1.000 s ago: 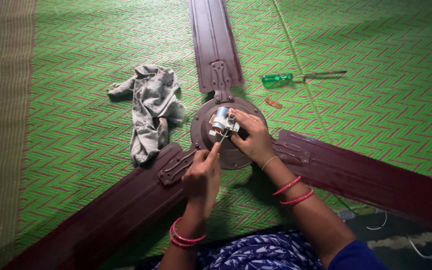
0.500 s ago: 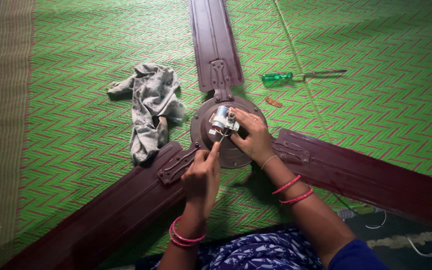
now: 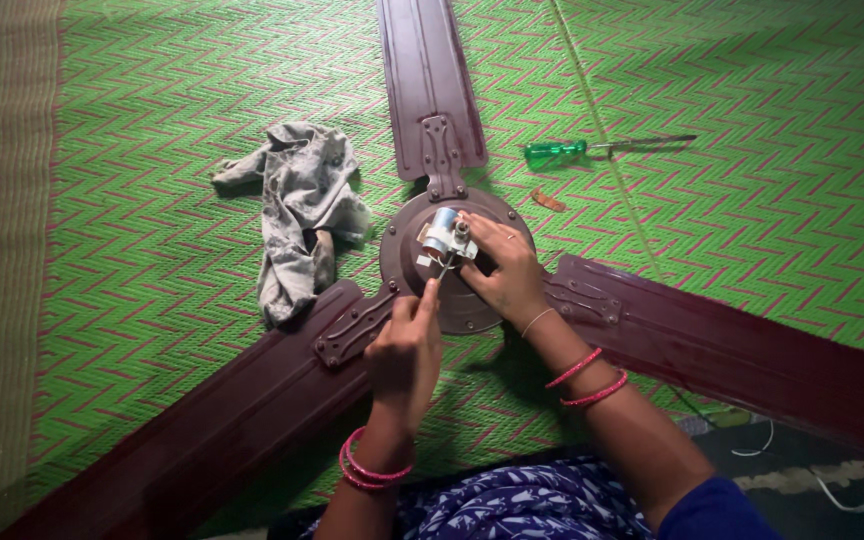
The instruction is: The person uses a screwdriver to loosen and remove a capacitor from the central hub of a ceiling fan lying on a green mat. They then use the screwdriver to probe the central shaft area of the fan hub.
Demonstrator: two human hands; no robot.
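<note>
A small silver cylindrical part [image 3: 443, 234] stands at the centre of a maroon ceiling fan's round motor housing [image 3: 462, 300], which lies flat on a green zigzag-patterned mat [image 3: 152, 250]. The person's right hand [image 3: 504, 270] rests on the housing with its fingers curled around that silver part, steadying it from the right side. The left hand [image 3: 407, 350] is closed around a thin tool [image 3: 439, 270] whose tip points up at the base of the silver part; what kind of tool it is I cannot make out. Both wrists wear pink bangles.

Three maroon blades [image 3: 422, 80] spread from the housing: one away from the person, one to the lower left, one to the right. A crumpled grey rag [image 3: 297, 200] lies on the mat just left of the housing. A green-handled screwdriver [image 3: 592, 149] rests on the mat beyond the hub to the right, with a small brown scrap [image 3: 548, 201] nearer the housing.
</note>
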